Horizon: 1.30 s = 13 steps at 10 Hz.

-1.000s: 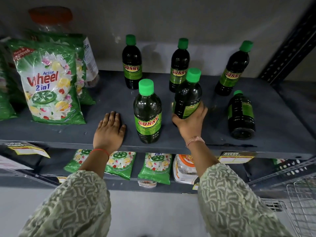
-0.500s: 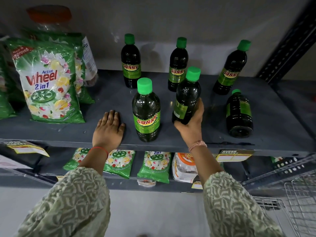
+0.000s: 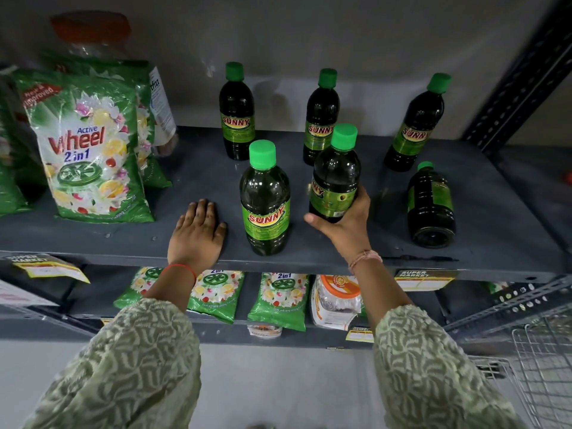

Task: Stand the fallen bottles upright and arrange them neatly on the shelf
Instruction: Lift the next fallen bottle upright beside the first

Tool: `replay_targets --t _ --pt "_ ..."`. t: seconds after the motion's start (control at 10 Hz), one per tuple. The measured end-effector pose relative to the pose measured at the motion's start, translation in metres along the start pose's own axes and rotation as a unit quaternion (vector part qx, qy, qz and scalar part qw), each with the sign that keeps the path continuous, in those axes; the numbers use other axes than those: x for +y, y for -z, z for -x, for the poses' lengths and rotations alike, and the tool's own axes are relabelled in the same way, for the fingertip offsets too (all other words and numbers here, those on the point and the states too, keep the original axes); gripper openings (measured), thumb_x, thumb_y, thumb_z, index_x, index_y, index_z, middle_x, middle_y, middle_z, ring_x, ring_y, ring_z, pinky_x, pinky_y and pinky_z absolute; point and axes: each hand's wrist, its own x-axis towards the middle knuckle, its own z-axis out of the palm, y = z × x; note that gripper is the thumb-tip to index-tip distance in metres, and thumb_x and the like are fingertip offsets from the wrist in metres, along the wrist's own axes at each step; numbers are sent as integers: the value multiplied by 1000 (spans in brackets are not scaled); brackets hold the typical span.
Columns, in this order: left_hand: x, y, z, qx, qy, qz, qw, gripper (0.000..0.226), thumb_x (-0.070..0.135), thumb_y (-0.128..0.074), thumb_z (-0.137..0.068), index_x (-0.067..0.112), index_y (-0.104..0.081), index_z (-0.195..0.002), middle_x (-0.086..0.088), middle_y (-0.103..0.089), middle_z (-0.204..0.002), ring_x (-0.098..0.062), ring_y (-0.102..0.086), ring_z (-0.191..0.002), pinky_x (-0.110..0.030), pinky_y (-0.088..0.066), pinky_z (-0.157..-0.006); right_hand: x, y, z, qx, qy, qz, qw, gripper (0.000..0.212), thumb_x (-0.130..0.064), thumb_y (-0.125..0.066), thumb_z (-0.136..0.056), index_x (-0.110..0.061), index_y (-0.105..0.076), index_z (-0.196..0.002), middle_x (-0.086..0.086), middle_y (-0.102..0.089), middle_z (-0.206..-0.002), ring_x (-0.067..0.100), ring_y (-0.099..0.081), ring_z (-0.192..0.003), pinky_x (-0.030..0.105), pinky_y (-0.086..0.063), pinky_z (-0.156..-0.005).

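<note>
The right hand wraps its fingers around the lower body of a held Sunny bottle, a dark bottle with a green cap, thumb to the left of its base; the bottle stands nearly upright, leaning a little to 1 o'clock, and whether its base touches the grey shelf cannot be told. Just beside it at 9 o'clock stands the front Sunny bottle, upright near the shelf's front edge, label facing the camera. The left hand lies flat, palm down, fingers together, on the shelf at 9 o'clock from that bottle, apart from it.

Along the back wall three more bottles stand upright: the back left bottle, the back middle bottle, partly behind the held one, and the back right bottle. At 3 o'clock from the right hand the fallen bottle lies on its side, base toward the camera, cap pointing to the wall.

At the left end of the shelf stands an Active Wheel detergent packet. Smaller green detergent pouches stand on the lower shelf, and a wire basket shows at 4 o'clock.
</note>
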Motion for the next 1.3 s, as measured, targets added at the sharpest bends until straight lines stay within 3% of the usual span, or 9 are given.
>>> replay_targets --t 0.2,0.4,0.5,0.6,0.7,1.0,1.1,1.2,1.3 --pt "-1 -1 -1 0 -4 -1 1000 57 34 -24 -96 9 -10 -145 -8 -7 -158 -24 -4 -146 -37 -7 -120 2 16 -5 -52 -34 -36 997 64 -3 -79 -64 -9 -49 -120 3 -59 -109 20 -56 -106 34 -45 -96" --pt "0 1 1 -1 -6 -5 1000 57 33 -24 -96 8 -12 -145 -10 -9 -158 -25 -5 -146 -38 -7 -120 10 17 -6 -101 -39 -21 994 113 -14 -83 -61 -15 -8 -146 3 -34 -144 18 -32 -135 41 -24 -116" --pt "2 2 2 -5 -12 -4 1000 56 33 -23 -96 9 -11 -145 -9 -9 -158 -26 -3 -146 -39 -7 -120 2 3 5 12 -21 24 999 108 -22 -90 -48 -10 -28 -136 13 -39 -137 25 -35 -131 40 -31 -111" --pt "6 4 3 -10 -46 1 999 53 29 -23 -97 9 -12 -145 -6 -11 -158 -23 -4 -146 -38 -7 -120 -5 -4 15 61 10 51 997 71 -24 -87 -55 -4 -50 -112 15 -60 -113 29 -55 -108 29 -43 -85" --pt "9 4 5 -17 -46 12 999 52 28 -24 -97 11 -13 -145 -6 -11 -158 -23 -5 -146 -38 -7 -119 -3 3 22 50 28 84 995 55 -24 -83 -62 -4 -55 -105 15 -64 -105 24 -57 -96 19 -35 -72" --pt "11 4 6 -21 -40 20 999 53 28 -24 -97 10 -13 -145 -7 -11 -158 -26 -6 -145 -40 -8 -120 8 16 64 25 16 82 996 72 -39 -79 -64 -8 -51 -122 12 -64 -112 28 -58 -106 39 -49 -92" --pt "14 2 7 -20 -30 23 999 53 27 -24 -96 10 -13 -145 -7 -10 -158 -26 -6 -145 -40 -8 -120 4 19 75 38 -12 38 999 94 -56 -69 -62 -14 -35 -138 13 -46 -140 26 -42 -130 45 -36 -110" --pt "15 -2 10 -7 -24 22 999 53 28 -24 -96 11 -13 -145 -7 -10 -158 -26 -7 -145 -39 -9 -120 -11 49 65 197 55 96 974 86 -58 -51 -78 -11 -21 -143 16 -18 -154 27 -17 -141 43 -17 -116" --pt "15 -4 10 -3 -23 22 999 53 29 -24 -96 11 -14 -145 -7 -12 -157 -26 -8 -145 -40 -10 -120 -23 104 7 263 -40 307 914 91 -60 -55 -77 2 -27 -138 25 -24 -148 41 -26 -134 45 -23 -111"
